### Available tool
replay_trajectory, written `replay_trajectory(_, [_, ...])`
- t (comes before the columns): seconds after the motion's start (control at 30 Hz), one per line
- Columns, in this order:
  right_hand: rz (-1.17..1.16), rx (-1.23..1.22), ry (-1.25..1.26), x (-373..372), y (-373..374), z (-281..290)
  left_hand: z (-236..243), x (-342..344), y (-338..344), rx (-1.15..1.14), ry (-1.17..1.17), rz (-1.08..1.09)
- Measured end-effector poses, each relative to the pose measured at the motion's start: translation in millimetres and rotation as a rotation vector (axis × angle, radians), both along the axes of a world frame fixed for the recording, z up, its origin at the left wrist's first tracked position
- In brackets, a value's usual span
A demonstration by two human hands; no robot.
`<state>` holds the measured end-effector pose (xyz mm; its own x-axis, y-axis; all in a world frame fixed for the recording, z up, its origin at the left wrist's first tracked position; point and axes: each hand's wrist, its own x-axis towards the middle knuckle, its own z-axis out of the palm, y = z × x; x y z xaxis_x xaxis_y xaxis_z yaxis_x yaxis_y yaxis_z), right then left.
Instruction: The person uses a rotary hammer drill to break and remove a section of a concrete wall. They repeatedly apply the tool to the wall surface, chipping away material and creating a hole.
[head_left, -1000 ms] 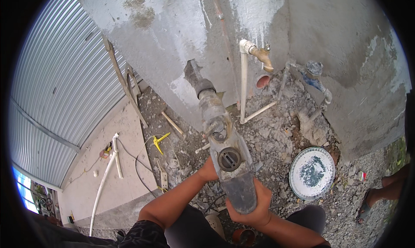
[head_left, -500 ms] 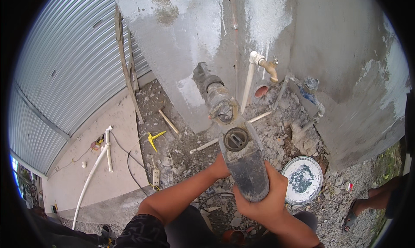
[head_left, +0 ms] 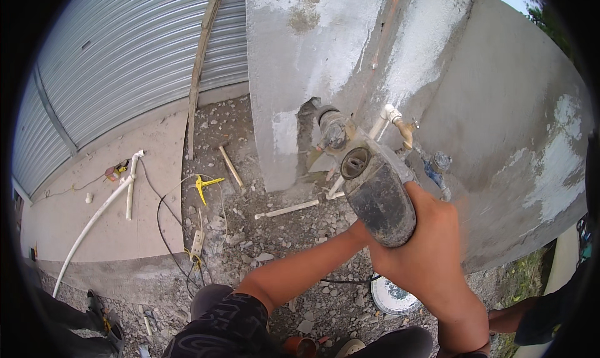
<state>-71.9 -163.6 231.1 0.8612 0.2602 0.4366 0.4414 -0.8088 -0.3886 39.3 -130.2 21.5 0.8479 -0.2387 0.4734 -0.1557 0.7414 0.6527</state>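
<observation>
A dusty, dark grey demolition hammer [head_left: 381, 198] is in both my hands, its front end pointing up and left at a rough broken gap [head_left: 306, 124] in the plastered wall [head_left: 337, 39]. My right hand [head_left: 425, 236] is wrapped around its rear end from the right. From the lower left my left hand [head_left: 361, 234] comes against the body's left side, most of its fingers hidden behind the tool. The tip of the tool is hard to make out against the wall. A white pipe [head_left: 287, 209] lies on the rubble below it.
A brass tap [head_left: 405, 133] on a white pipe and a water meter [head_left: 439, 163] stand right of the tool. On the rubble are a wooden-handled hammer [head_left: 231, 165], a yellow tool [head_left: 205, 186], a power strip [head_left: 197, 240] and a white bucket [head_left: 394, 298]. People's legs show at both sides.
The demolition hammer and both hands now appear higher and farther right, its body tilted more leftward. The whole view has shifted, and more of the wall gap shows. Dark-clothed legs appear lower left.
</observation>
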Motion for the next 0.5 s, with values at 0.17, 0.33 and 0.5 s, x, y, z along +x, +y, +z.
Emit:
replay_trajectory(0.17, [0.011,-0.223,0.134,-25,36,-29,-17,-14,13,-0.085,-0.096,-0.024])
replay_trajectory(0.33, [0.052,-0.351,0.004,-28,62,-43,-16,-14,27,-0.161,-0.147,-0.040])
replay_trajectory(0.5, [0.010,-0.334,0.053,-30,76,-35,-11,-14,39,-0.212,-0.165,-0.031])
